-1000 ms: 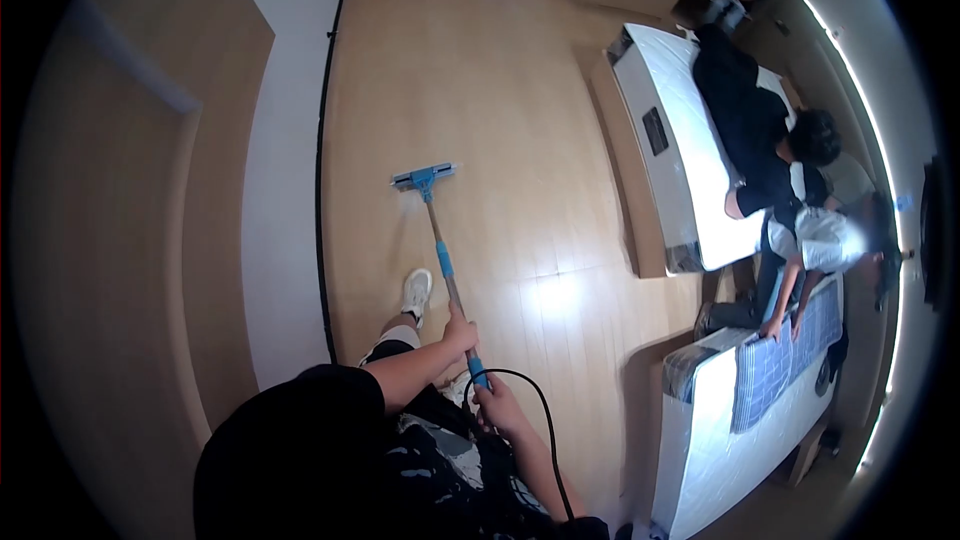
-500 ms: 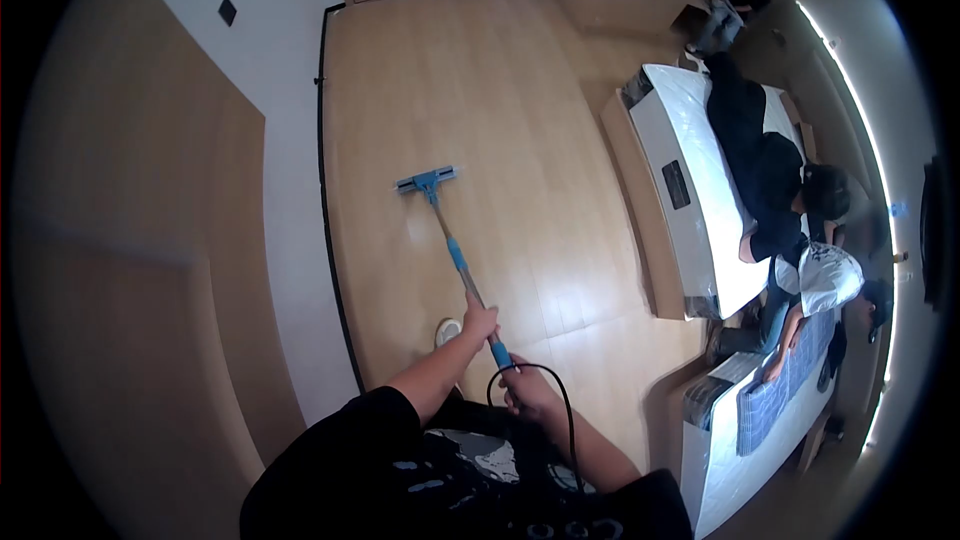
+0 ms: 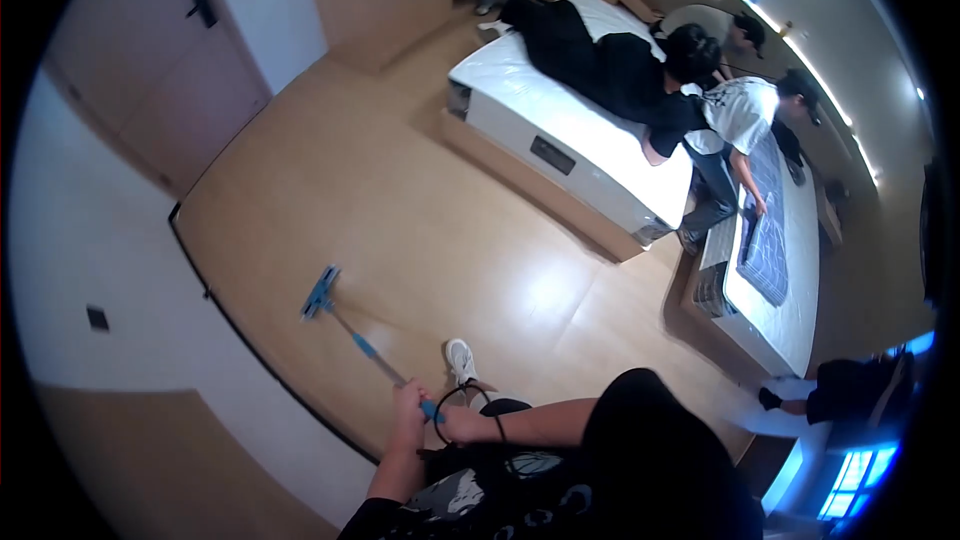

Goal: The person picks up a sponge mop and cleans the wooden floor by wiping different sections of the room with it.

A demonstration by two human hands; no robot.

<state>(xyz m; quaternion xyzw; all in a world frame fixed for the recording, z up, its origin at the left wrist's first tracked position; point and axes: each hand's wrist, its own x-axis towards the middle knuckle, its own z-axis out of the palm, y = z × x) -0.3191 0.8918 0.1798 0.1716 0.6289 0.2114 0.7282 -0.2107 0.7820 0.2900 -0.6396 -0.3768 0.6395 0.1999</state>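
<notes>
My left hand (image 3: 410,400) is closed round the pole (image 3: 385,365) of a long-handled tool. Just behind it, my right hand (image 3: 465,425) grips the blue handle end. A black cable (image 3: 503,435) loops beside my right wrist. At the far end of the pole, the blue flat head (image 3: 320,292) is tilted on the wooden floor (image 3: 400,220), left of my white shoe (image 3: 460,362).
A person in black (image 3: 600,65) lies on a wrapped mattress (image 3: 500,105). Someone in a white shirt (image 3: 740,110) leans over a plaid cloth (image 3: 765,240) on another bed. More people are at the top and right. A door (image 3: 150,50) stands upper left.
The view has swung round to the right, bringing the door into the left side and windows into the lower right. Both hands still hold the pole, which now slants up and left.
</notes>
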